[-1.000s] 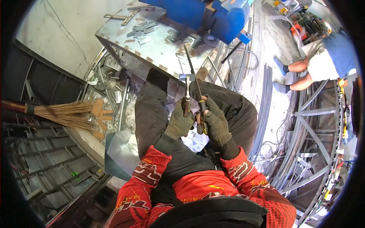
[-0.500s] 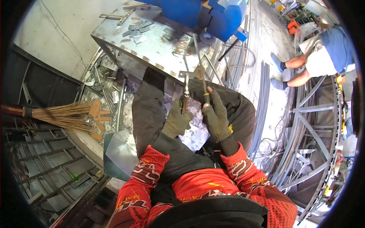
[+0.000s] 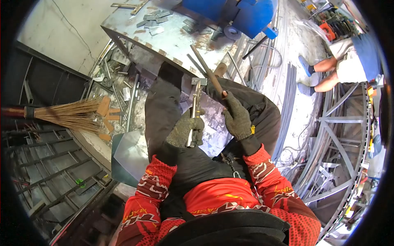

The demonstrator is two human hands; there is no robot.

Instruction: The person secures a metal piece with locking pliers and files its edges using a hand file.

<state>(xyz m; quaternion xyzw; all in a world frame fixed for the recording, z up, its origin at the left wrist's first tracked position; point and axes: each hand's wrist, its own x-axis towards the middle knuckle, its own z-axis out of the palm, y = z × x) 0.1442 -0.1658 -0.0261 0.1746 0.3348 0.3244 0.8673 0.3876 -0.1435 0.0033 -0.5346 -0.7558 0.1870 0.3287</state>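
Observation:
My left hand [image 3: 185, 129], in a dark knitted glove, is closed around metal locking pliers [image 3: 195, 100]. A small flat metal piece [image 3: 200, 81] sits at their jaws, with a hole visible in it. My right hand [image 3: 237, 117], gloved too, is closed on the lower end of a long narrow file-like tool [image 3: 209, 71], which slants up and left past the metal piece. A second thin bar shape shows beside the tool; whether it is separate or blur I cannot tell. Both hands are between my knees.
Ahead stands a metal table [image 3: 172, 51] with small metal plates [image 3: 154, 20] and a blue machine [image 3: 250, 18]. A twig broom [image 3: 65, 117] lies at left. Long metal bars [image 3: 287, 102] are on the floor at right, near another person's legs [image 3: 326, 74] and a metal frame [image 3: 342, 119].
My right hand has turned the file-like tool from nearly upright to a leftward slant. My left hand and the pliers have shifted slightly down and left. The view has shifted slightly.

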